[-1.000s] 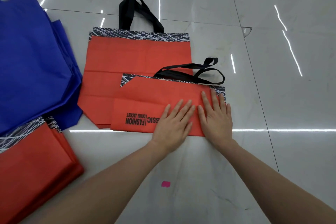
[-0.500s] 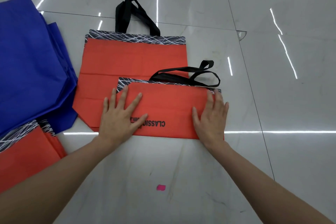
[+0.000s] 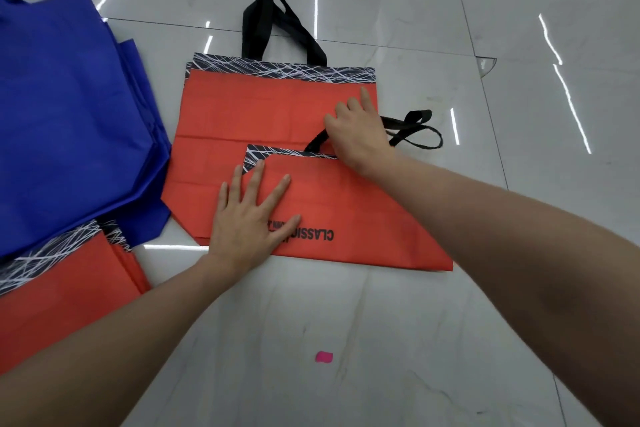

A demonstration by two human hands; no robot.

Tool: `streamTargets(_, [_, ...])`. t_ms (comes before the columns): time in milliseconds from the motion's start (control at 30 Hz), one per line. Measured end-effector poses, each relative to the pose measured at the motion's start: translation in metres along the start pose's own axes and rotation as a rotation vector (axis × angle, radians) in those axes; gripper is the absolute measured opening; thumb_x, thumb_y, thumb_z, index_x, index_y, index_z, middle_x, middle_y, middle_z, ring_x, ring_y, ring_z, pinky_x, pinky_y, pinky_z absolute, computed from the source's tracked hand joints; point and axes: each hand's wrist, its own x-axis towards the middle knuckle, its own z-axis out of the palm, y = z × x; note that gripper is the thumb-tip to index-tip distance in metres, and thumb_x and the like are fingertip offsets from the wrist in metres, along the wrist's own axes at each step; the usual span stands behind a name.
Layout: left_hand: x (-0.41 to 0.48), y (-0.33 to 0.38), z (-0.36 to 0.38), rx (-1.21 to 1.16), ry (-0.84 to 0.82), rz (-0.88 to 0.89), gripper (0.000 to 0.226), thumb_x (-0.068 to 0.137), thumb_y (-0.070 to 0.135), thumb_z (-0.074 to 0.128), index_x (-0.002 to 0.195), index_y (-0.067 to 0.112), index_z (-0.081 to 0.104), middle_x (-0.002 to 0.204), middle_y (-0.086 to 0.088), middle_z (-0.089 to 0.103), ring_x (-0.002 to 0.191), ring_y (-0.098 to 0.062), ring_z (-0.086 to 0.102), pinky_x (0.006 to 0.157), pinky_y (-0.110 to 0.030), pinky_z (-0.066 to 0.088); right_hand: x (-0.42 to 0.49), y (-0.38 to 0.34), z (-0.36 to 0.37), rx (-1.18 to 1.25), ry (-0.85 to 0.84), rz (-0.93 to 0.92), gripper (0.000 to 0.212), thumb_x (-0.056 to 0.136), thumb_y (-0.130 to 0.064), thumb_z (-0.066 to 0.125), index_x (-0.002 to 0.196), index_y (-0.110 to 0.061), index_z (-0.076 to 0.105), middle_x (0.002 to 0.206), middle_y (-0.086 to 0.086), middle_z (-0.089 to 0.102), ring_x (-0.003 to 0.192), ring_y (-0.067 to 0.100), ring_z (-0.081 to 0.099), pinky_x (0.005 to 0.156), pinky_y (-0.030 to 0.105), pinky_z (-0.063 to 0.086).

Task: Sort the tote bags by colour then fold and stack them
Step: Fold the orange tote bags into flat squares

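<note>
A red tote bag [image 3: 363, 218], folded in half with black "CLASSIC" print, lies on the floor overlapping a flat red tote bag [image 3: 242, 114] with a black-and-white patterned top band and black handles [image 3: 263, 24]. My left hand [image 3: 247, 222] presses flat on the folded bag's left end. At the bag's upper edge my right hand [image 3: 356, 132] has its fingers curled over the folded bag's black handles [image 3: 415, 132], which stick out to the right of the hand.
A pile of blue tote bags [image 3: 69, 114] lies at the left. A stack of red tote bags [image 3: 62, 295] sits at the lower left, partly under the blue ones. A small pink scrap [image 3: 323, 356] lies on the glossy tiled floor [image 3: 485, 28].
My right hand has left the folded bag's right end and moved up to its black handles. My left hand stays pressed on the left end, where it slid from the middle.
</note>
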Motion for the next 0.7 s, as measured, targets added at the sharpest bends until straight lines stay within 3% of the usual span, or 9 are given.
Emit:
streamTargets(133, [0.001,0.001,-0.008,-0.007,-0.026,0.007,0.070,0.081,0.071,0.028,0.141,0.036,0.038,0.152,-0.011,0.029,0.136,-0.043,0.025,0.104,-0.056,0.029,-0.003,-0.001,-0.036,0.010,0.116,-0.035,0.029,0.081,0.005,0.041,0.103,-0.003,0.057,0.096,0.017,0.061,0.100,0.035,0.053,0.116,0.050,0.002])
streamTargets(200, [0.001,0.003,-0.013,-0.023,-0.063,-0.012,0.073,0.080,0.073,0.024,0.141,0.036,0.038,0.152,-0.012,0.029,0.136,-0.044,0.025,0.104,-0.054,0.029,-0.022,-0.017,-0.041,0.007,0.219,-0.052,0.036,0.077,0.003,0.032,0.098,-0.005,0.060,0.085,0.015,0.063,0.088,0.034,0.059,0.114,0.049,0.015])
streamTargets(267, [0.000,0.005,-0.016,-0.023,-0.102,-0.037,0.075,0.079,0.074,0.018,0.142,0.038,0.035,0.153,-0.011,0.025,0.137,-0.043,0.021,0.105,-0.052,0.027,-0.051,-0.037,-0.039,-0.003,0.319,0.003,0.042,0.071,-0.004,0.027,0.087,-0.009,0.065,0.066,0.008,0.062,0.063,0.029,0.062,0.097,0.043,0.042])
streamTargets(300, [-0.001,0.006,-0.018,-0.022,-0.126,-0.047,0.075,0.079,0.074,0.015,0.143,0.039,0.034,0.154,-0.011,0.024,0.138,-0.043,0.020,0.105,-0.050,0.027,-0.066,-0.046,-0.031,0.039,0.342,0.041,0.044,0.070,-0.006,0.027,0.088,-0.009,0.067,0.061,0.005,0.060,0.054,0.026,0.060,0.082,0.037,0.047])
streamTargets(400, [-0.005,0.006,-0.024,0.010,-0.161,-0.041,0.072,0.082,0.068,0.018,0.140,0.034,0.042,0.148,-0.018,0.033,0.128,-0.047,0.034,0.098,-0.050,0.035,-0.112,-0.070,-0.008,0.272,0.219,0.250,0.044,0.073,-0.003,0.042,0.111,-0.001,0.064,0.068,0.008,0.063,0.051,0.027,0.061,0.055,0.030,0.042])
streamTargets(500, [-0.011,0.013,-0.035,0.090,-0.136,0.004,0.060,0.087,0.060,0.034,0.135,0.026,0.051,0.139,-0.025,0.042,0.109,-0.045,0.049,0.085,-0.046,0.044,-0.137,-0.085,0.006,0.629,0.034,0.484,0.043,0.081,-0.001,0.056,0.124,-0.002,0.053,0.091,0.016,0.066,0.078,0.038,0.063,0.065,0.039,0.046])
streamTargets(600, [-0.018,0.018,-0.047,0.119,-0.192,-0.004,0.053,0.090,0.048,0.050,0.138,0.024,0.047,0.132,-0.026,0.045,0.105,-0.040,0.049,0.082,-0.042,0.042,-0.151,-0.094,0.019,0.492,0.179,0.316,0.016,0.070,-0.002,0.063,0.085,-0.008,0.061,0.070,0.008,0.058,0.070,0.032,0.058,0.081,0.041,0.050])
streamTargets(633, [-0.020,0.018,-0.051,0.117,-0.189,0.019,0.049,0.087,0.042,0.059,0.130,0.020,0.055,0.118,-0.026,0.053,0.096,-0.039,0.054,0.075,-0.041,0.045,-0.153,-0.095,0.027,0.419,0.227,0.255,0.013,0.071,-0.005,0.059,0.082,-0.010,0.062,0.070,0.006,0.056,0.069,0.029,0.056,0.087,0.042,0.049])
streamTargets(700, [-0.025,0.015,-0.056,0.150,-0.138,0.043,0.026,0.068,0.026,0.078,0.087,0.010,0.071,0.079,-0.021,0.059,0.061,-0.035,0.060,0.054,-0.035,0.045,-0.157,-0.094,0.035,0.421,0.279,0.173,0.024,0.075,-0.006,0.046,0.089,-0.010,0.066,0.076,0.007,0.056,0.069,0.027,0.052,0.084,0.041,0.050])
